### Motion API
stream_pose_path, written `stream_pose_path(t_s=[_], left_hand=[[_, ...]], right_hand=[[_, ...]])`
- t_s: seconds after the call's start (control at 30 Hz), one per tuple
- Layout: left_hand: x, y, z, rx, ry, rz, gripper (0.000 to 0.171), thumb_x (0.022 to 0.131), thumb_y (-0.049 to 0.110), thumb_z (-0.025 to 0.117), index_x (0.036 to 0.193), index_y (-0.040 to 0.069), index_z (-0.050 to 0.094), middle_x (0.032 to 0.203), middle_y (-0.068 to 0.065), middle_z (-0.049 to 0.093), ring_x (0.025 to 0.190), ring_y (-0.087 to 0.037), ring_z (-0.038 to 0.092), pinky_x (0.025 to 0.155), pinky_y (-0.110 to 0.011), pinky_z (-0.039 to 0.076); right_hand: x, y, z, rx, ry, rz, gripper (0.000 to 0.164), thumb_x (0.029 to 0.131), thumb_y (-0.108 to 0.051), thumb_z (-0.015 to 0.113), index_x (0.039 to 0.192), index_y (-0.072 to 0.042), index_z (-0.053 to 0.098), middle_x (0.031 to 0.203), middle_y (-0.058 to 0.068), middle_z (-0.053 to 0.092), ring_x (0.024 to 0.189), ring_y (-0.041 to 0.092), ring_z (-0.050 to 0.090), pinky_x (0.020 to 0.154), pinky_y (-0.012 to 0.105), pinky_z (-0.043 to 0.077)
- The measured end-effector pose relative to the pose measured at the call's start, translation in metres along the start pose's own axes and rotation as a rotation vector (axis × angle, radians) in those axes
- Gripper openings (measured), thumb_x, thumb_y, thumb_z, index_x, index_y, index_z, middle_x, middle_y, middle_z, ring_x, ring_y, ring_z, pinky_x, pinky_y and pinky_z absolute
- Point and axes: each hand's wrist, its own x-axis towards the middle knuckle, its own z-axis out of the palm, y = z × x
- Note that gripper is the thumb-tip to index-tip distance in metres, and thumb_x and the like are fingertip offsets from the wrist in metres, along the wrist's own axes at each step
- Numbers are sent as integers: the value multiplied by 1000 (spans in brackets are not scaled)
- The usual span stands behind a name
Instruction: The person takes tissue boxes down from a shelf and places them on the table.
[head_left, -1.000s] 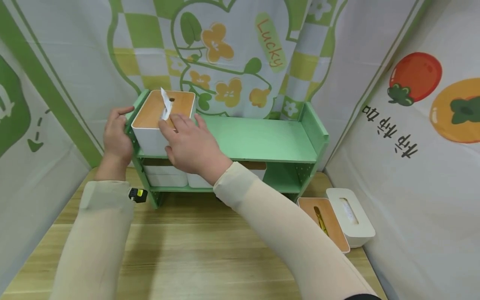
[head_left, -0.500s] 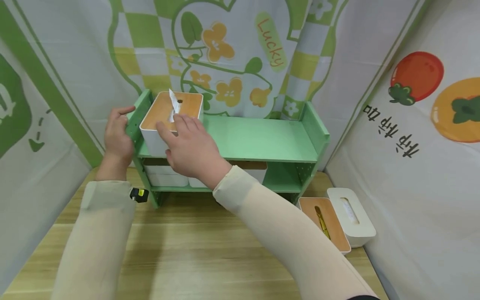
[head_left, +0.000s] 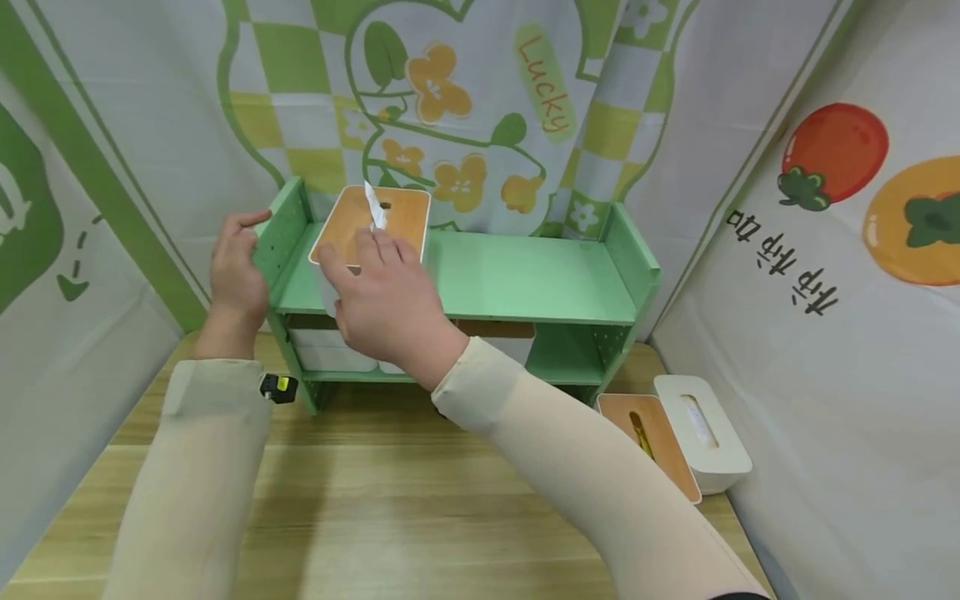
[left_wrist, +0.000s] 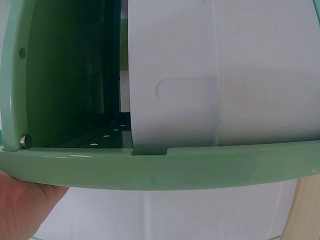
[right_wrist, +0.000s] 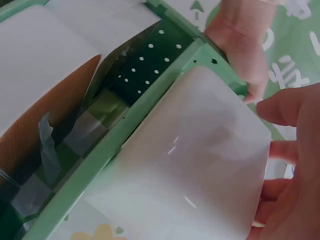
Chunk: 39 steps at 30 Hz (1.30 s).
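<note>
A white tissue box with a wooden lid (head_left: pixel 341 221) stands at the left of the green shelf's (head_left: pixel 532 275) top board, a tissue sticking up from its slot. My right hand (head_left: pixel 393 300) touches the lid's front, its fingers by the tissue and its thumb near the front left corner. The right wrist view shows the box's smooth white side (right_wrist: pixel 185 160), with fingertips (right_wrist: pixel 271 190) going over its edge, partly hidden. My left hand (head_left: pixel 238 271) holds the shelf's left side panel (head_left: pixel 285 225) from outside. Only part of this hand (left_wrist: pixel 25 205) shows in the left wrist view.
More white boxes (head_left: pixel 330 350) sit on the lower shelf board. On the wooden table (head_left: pixel 420 517), at right, lie a wooden-topped tissue box (head_left: pixel 663 433) and a white tissue box (head_left: pixel 712 450) side by side. Printed cloth walls (head_left: pixel 840 375) surround the table.
The tissue box has shifted right along the top board, away from the left panel. My right fingertips have moved slightly right, the thumb hardly at all. My left hand has stayed in place.
</note>
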Motion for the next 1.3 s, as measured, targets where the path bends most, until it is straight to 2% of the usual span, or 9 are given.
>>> stream_pose_path(t_s=[0.1,0.3,0.5,0.6,0.67,0.77,0.9,1.07,1.3], left_hand=[[-1,-2,-2,-11,0,-13,48,104,24,17,138,18,51,120,-5,46,82,-15,37,72,-30,33],[-4,0,-3,-15,-21,-16,49,105,26,15,140,18,48,135,-6,43,85,-15,37,74,-32,32],[-2,1,-2,-10,-26,-11,50,105,26,15,141,16,47,141,-8,41,93,-17,36,78,-32,28],[-2,2,-3,-9,-35,-20,50,105,27,14,142,19,46,149,-6,37,111,-19,37,88,-34,27],[-2,2,-4,-11,-45,-25,50,105,27,14,143,20,45,155,-3,33,128,-18,30,100,-36,23],[-3,1,-5,-16,-54,-28,50,105,27,13,144,19,44,157,-2,30,140,-15,19,111,-39,13],[-3,1,-6,-12,-58,-36,50,106,29,13,145,19,43,158,-1,29,143,-14,16,114,-41,8],[-2,3,-4,-5,-60,-36,50,106,30,14,145,19,43,157,0,30,141,-16,20,113,-42,12],[-2,4,-4,-12,-63,-48,50,106,31,13,145,20,43,158,2,30,143,-16,17,114,-43,10]], right_hand=[[5,-7,-2,-6,-51,-33,60,102,-41,34,160,-31,21,159,11,27,144,30,27,113,46,21],[6,-8,-4,6,-131,-20,64,103,-44,35,161,-33,11,163,4,18,143,37,25,113,49,19],[-1,1,0,4,-63,-10,63,101,-43,42,159,-31,21,160,3,26,139,40,32,110,50,24],[-5,6,2,-3,-32,-2,63,100,-42,43,159,-29,24,158,3,30,138,40,35,109,51,25],[-8,8,4,-4,-17,8,62,100,-41,44,158,-29,26,157,3,31,137,40,36,109,51,26],[-13,13,7,-10,14,19,62,98,-39,46,157,-28,30,155,4,34,135,40,38,108,51,27],[-19,20,10,-18,35,35,61,97,-38,47,155,-27,32,155,4,35,134,41,39,108,50,28],[-27,29,13,-3,42,51,60,97,-37,47,155,-25,34,155,5,36,133,41,39,107,51,28],[-40,44,18,50,127,62,59,94,-34,55,150,-21,43,150,9,42,129,45,42,104,54,31]])
